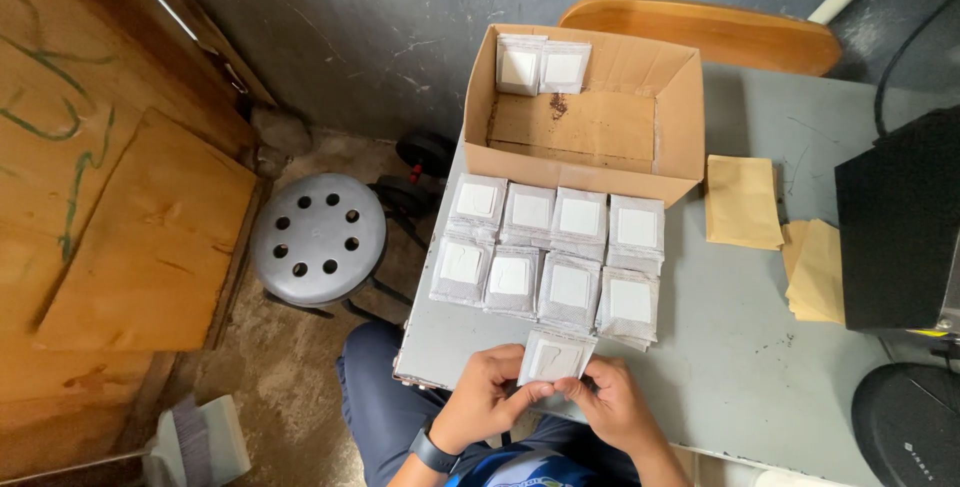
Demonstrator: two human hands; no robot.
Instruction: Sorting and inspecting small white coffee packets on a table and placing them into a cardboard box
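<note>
Packet (553, 358): pinched at its lower edge by left hand (487, 394) and right hand (612, 405), face up for checking.
Stacks (548, 254): in rows just before the box (584, 112).

A small square packet (553, 357), grey-silver with a white centre, is pinched at its lower corners between the fingers of the left hand (484, 394) and right hand (612, 402). Just beyond it, eight matching packets (550, 257) lie on the table (740, 357) in two rows of four. Behind them stands an open brown cardboard box (680, 117) with two more packets (543, 65) upright in its far corner. To the right lie flat tan envelopes (742, 202).
</note>
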